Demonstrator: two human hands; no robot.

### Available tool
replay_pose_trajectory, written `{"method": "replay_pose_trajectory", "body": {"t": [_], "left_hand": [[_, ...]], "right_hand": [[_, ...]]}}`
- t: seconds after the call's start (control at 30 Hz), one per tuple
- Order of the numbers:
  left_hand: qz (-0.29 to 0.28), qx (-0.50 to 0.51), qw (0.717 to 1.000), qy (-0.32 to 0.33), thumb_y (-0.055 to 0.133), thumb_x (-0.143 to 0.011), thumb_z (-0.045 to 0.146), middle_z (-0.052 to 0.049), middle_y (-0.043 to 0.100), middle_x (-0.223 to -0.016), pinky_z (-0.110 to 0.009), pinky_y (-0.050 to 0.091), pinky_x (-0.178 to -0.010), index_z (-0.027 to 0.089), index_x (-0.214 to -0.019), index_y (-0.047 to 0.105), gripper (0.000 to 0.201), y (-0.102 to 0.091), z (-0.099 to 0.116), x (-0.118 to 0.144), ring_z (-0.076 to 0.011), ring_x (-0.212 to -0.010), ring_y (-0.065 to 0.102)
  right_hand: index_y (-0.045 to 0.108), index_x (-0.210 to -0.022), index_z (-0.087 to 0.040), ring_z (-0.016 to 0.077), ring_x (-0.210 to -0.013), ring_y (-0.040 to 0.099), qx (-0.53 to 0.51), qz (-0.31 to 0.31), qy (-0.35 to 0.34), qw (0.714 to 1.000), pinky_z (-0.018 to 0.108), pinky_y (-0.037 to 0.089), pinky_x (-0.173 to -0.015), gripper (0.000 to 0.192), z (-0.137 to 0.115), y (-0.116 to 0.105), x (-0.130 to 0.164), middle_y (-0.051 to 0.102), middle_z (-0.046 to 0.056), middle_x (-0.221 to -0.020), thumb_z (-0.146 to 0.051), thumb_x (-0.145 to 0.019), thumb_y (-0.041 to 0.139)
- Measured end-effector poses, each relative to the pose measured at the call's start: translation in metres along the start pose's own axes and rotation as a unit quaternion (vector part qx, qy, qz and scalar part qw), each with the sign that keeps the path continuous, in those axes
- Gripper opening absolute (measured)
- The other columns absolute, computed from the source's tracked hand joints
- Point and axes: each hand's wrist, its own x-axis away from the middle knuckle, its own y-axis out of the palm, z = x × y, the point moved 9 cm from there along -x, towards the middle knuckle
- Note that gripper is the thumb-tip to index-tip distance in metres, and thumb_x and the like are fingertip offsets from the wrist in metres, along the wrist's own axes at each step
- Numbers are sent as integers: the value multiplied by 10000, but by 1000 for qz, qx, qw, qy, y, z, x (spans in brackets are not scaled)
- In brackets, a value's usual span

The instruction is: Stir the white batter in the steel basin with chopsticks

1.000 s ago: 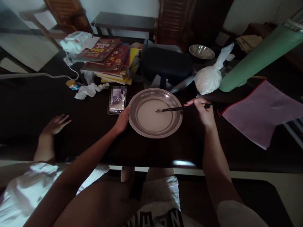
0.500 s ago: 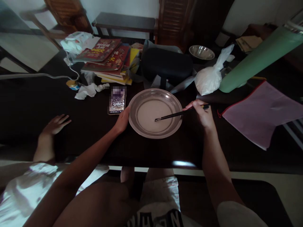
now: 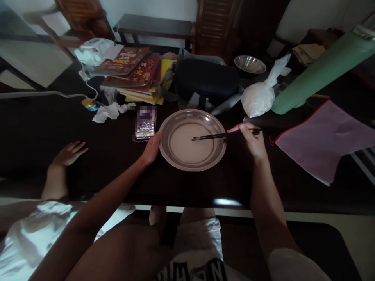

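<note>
In front of me on the dark table stands a round metal basin [image 3: 192, 166] with a cloudy whitish liquid [image 3: 187, 150] in it. My left hand [image 3: 151, 149] grips the basin's left rim, its fingers partly hidden behind the side. With my right hand [image 3: 250, 136] I hold a pair of black chopsticks [image 3: 216, 136] near their thick end, beyond the basin's right rim. They reach over the rim, nearly level, and their tips meet the liquid close to the basin's middle. A lit phone [image 3: 145, 124] lies just left of the basin.
Behind are stacked books [image 3: 129, 72], a black case [image 3: 206, 78], a small metal bowl [image 3: 250, 64] and a tied bag of white powder [image 3: 259, 99]. To the right are a tall green cylinder [image 3: 319, 74] and a purple cloth [image 3: 319, 140]. Another person's hand [image 3: 70, 153] rests at left.
The chopsticks have swung toward the far side of the basin and now lie flatter across it. My left hand and the basin have stayed in place.
</note>
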Motion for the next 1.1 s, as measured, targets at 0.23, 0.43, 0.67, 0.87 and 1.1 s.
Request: {"method": "replay_pose_trajectory", "body": {"t": [0.23, 0.43, 0.67, 0.87, 1.1], "left_hand": [[-1, 10, 1000, -27, 432, -1011, 488, -60, 659, -743, -450, 563, -1065, 246, -677, 491, 416, 0, -5, 0, -299, -1059, 677], [-4, 13, 1000, -25, 436, -1014, 518, -46, 644, -708, -450, 574, -1036, 250, -695, 514, 424, 0, -2, 1, -289, -969, 672], [-1, 18, 1000, -16, 458, -1003, 538, -60, 628, -718, -439, 574, -989, 258, -667, 473, 438, -1, -3, 0, -308, -1009, 660], [-3, 18, 1000, -10, 466, -1003, 543, -31, 569, -655, -433, 564, -1008, 259, -658, 475, 446, 0, 2, 1, -283, -934, 655], [-2, 32, 999, -20, 464, -1006, 548, -53, 640, -713, -441, 562, -1045, 256, -672, 509, 447, 1, -4, 0, -292, -986, 685]], "right_hand": [[807, -782, -289, 265, -879, 808, 0, -55, 10, 998, 456, 630, -895, 453, -2, 13, 2, 843, 22, -832, -710, -904, 694], [798, -784, -287, 233, -750, 784, -18, 17, 19, 1000, 435, 634, -835, 428, 3, -3, 1, 805, -2, -743, -675, -929, 688], [812, -797, -302, 268, -896, 803, 14, -20, 2, 1000, 477, 629, -927, 430, -3, 5, 1, 843, 13, -844, -702, -906, 698], [804, -770, -302, 262, -825, 805, -7, -44, 22, 999, 470, 642, -874, 449, 1, 10, 2, 825, 13, -777, -712, -906, 685], [795, -775, -287, 238, -751, 786, -15, 15, 14, 1000, 451, 634, -835, 434, 1, -1, 0, 807, 0, -749, -680, -925, 688]]}}
